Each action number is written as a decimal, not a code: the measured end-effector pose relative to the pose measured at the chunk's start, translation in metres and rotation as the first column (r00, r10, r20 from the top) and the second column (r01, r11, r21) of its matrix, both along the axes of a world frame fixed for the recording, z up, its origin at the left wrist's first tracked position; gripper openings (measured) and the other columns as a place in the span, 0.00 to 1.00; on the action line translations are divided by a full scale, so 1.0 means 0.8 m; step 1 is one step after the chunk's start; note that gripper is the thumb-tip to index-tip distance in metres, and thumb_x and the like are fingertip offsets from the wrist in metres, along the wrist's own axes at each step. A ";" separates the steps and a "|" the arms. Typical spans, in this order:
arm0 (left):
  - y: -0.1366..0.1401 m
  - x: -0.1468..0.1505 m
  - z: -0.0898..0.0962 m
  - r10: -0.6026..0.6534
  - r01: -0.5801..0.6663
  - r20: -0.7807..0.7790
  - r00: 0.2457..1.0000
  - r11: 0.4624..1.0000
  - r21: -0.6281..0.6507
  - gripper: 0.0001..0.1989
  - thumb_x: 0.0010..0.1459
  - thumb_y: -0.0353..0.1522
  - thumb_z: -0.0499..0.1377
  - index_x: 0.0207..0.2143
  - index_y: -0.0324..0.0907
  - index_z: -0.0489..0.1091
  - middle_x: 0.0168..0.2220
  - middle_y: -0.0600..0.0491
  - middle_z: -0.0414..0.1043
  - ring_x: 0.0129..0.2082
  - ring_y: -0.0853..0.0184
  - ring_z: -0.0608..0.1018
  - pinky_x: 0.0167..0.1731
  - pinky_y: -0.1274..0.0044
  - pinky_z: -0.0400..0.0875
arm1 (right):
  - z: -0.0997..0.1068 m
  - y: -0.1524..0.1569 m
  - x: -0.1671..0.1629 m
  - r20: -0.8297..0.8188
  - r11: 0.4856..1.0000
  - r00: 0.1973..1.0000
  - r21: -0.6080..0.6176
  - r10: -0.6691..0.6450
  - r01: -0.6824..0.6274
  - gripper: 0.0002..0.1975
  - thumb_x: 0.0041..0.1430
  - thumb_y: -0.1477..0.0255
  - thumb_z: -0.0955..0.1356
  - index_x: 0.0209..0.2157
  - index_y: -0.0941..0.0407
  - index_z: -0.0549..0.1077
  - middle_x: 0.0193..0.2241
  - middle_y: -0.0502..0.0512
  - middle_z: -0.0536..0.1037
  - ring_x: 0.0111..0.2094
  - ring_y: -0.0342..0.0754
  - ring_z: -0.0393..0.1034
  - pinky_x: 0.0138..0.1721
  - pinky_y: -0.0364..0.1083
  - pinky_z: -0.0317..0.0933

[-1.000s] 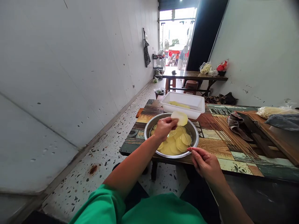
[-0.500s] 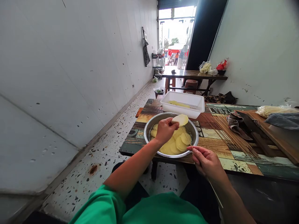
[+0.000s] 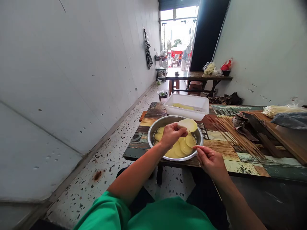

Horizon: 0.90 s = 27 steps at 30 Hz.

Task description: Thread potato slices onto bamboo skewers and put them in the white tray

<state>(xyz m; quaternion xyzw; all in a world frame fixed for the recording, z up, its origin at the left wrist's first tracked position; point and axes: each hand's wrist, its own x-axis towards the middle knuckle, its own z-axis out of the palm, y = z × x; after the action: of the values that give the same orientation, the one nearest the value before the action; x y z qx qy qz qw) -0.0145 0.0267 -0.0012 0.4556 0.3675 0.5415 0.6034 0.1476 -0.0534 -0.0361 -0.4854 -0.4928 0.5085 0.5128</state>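
Patchwork-painted wooden table [image 3: 242, 158] carries a round steel basin [image 3: 153, 132] of pale yellow potato slices in water [image 3: 178, 148], a white rectangular plastic tub [image 3: 187, 107] touching it at 12 o'clock, loose bamboo sticks [image 3: 230, 134] at 3. Left hand [image 3: 171, 134] pinches one pale oval potato slice [image 3: 188, 124] above the basin; right hand [image 3: 211, 161] closed on a thin bamboo skewer [image 3: 192, 139], tip seemingly at the slice. Risk: an off-centre push splits the wet slice or pricks the left fingers.
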 end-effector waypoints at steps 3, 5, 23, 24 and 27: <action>-0.001 0.001 0.005 0.031 -0.031 -0.002 1.000 0.999 0.029 0.13 0.43 0.35 0.68 0.25 0.35 0.71 0.22 0.52 0.74 0.23 0.71 0.75 0.29 0.76 0.74 | -0.003 -0.002 0.000 0.371 0.956 0.911 0.284 -0.178 0.071 0.15 0.57 0.63 0.68 0.35 0.60 0.80 0.21 0.55 0.78 0.23 0.48 0.72 0.24 0.44 0.65; 0.000 0.001 0.007 0.073 -0.073 0.002 0.997 0.997 0.003 0.13 0.44 0.35 0.68 0.23 0.35 0.71 0.20 0.53 0.72 0.21 0.71 0.75 0.28 0.76 0.74 | -0.003 -0.005 -0.001 0.491 0.903 0.821 0.425 -0.292 0.067 0.15 0.58 0.64 0.66 0.36 0.59 0.80 0.30 0.60 0.82 0.32 0.54 0.77 0.34 0.48 0.69; 0.001 0.004 0.014 0.157 -0.146 0.074 0.985 0.981 -0.130 0.07 0.44 0.27 0.68 0.22 0.33 0.72 0.21 0.54 0.71 0.21 0.73 0.73 0.26 0.77 0.75 | -0.017 -0.013 0.008 0.442 0.883 0.841 0.462 -0.312 0.085 0.13 0.57 0.65 0.68 0.37 0.57 0.81 0.29 0.60 0.82 0.28 0.51 0.77 0.27 0.45 0.69; 0.001 0.005 0.013 0.170 -0.160 0.072 0.983 0.979 -0.123 0.07 0.44 0.27 0.68 0.22 0.33 0.72 0.21 0.54 0.71 0.21 0.73 0.73 0.26 0.77 0.75 | -0.022 -0.014 0.008 0.497 0.847 0.777 0.525 -0.386 0.084 0.12 0.57 0.66 0.68 0.37 0.57 0.81 0.34 0.62 0.83 0.33 0.54 0.78 0.32 0.47 0.70; 0.002 0.006 0.014 0.186 -0.168 0.092 0.978 0.971 -0.169 0.06 0.45 0.26 0.67 0.22 0.34 0.71 0.22 0.54 0.72 0.21 0.73 0.74 0.27 0.77 0.75 | -0.032 -0.014 0.009 0.572 0.775 0.650 0.631 -0.501 0.043 0.14 0.60 0.69 0.66 0.40 0.57 0.81 0.38 0.62 0.83 0.35 0.56 0.79 0.38 0.49 0.71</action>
<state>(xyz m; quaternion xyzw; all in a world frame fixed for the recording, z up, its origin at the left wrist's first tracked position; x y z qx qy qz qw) -0.0101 0.0281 0.0102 0.3412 0.4162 0.5855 0.6063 0.1550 -0.0646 -0.0617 -0.5402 -0.6953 0.0216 0.4735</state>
